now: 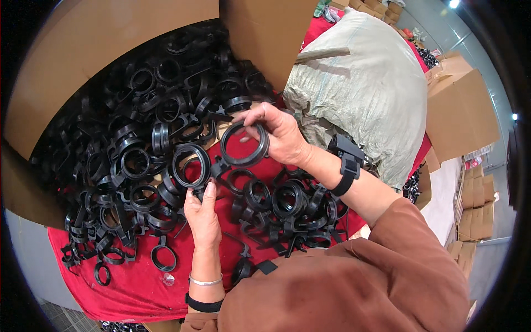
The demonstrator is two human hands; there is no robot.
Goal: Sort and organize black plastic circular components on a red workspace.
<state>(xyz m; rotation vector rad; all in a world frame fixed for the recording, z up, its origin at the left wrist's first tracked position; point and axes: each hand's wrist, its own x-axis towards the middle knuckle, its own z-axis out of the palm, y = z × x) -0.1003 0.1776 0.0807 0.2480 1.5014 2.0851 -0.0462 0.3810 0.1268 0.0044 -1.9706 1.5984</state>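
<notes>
My left hand [203, 218] grips a black plastic ring [205, 166] from below, thumb and fingers closed at its lower edge. Close beside it on the right, a second black ring with a short side tab [246, 163] is pinched in my right hand [285, 135], whose fingers curl over its upper right rim. The two rings are held side by side above the red cloth [127, 288]. To the left lies a large heap of similar black rings [133, 160], many with tabs or arms. A smaller cluster of rings [290, 199] sits under my right forearm.
A cardboard box [83, 55], tipped open, stands behind the heap. Far right of it bulges a pale woven sack [365, 94] with a wooden stick [323, 54] on it. More cardboard cartons [464, 116] stand at the right. One ring [174, 259] lies near the cloth's front.
</notes>
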